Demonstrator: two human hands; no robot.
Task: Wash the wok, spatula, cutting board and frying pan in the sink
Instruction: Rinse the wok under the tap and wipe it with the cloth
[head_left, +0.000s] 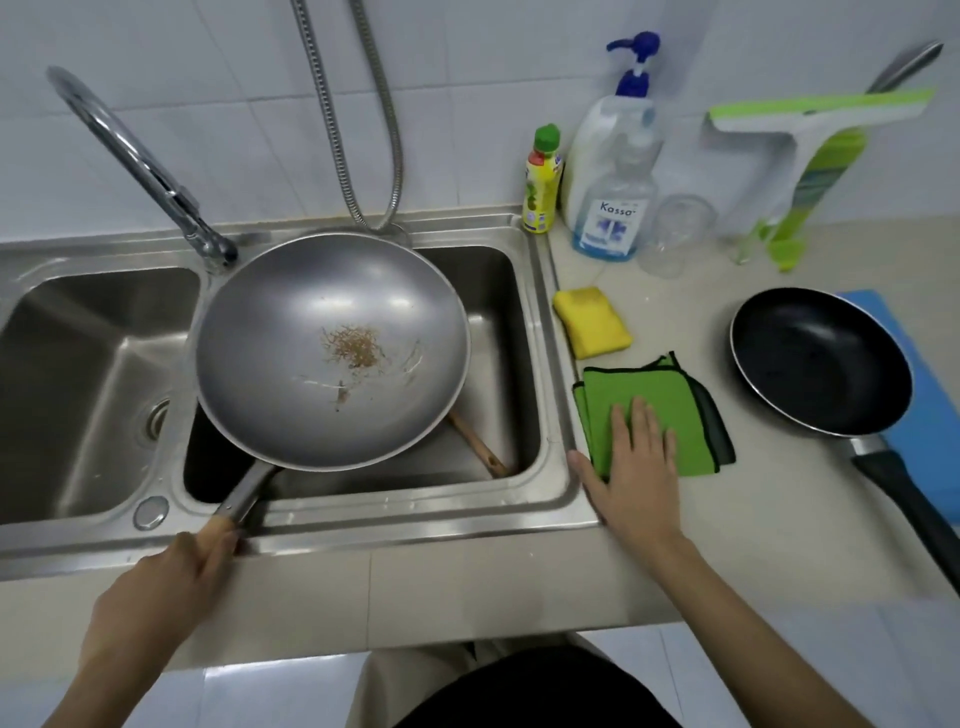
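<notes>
Head view, only one available. Left hand (171, 577) wrapped around the wok (332, 351) handle at 7 o'clock, holding the wok tilted over the right basin of the sink (558, 364). Wok bowl has dried brown food residue at centre plus streaks, no suds, no water visible on it. Tap (140, 166) at 10 o'clock, no stream visible. Right hand (631, 462) at 4 o'clock, fingers spread flat on the folded green cloth (649, 410) on the counter, not gripping it as far as I can tell. Yellow sponge (592, 322) just beyond the cloth, looks dry and untouched.

Spatula (475, 441): wooden handle pokes out from under the wok in the right basin; the blade end is hidden. Frying pan (821, 358) at 3 o'clock on the counter, resting on the blue cutting board (930, 431), both well clear of the sink. Soap pump bottle (615, 150) at 1 o'clock.

Status, my read: barely started. Wok and spatula staged in sink, nothing washed. All four items remain.
</notes>
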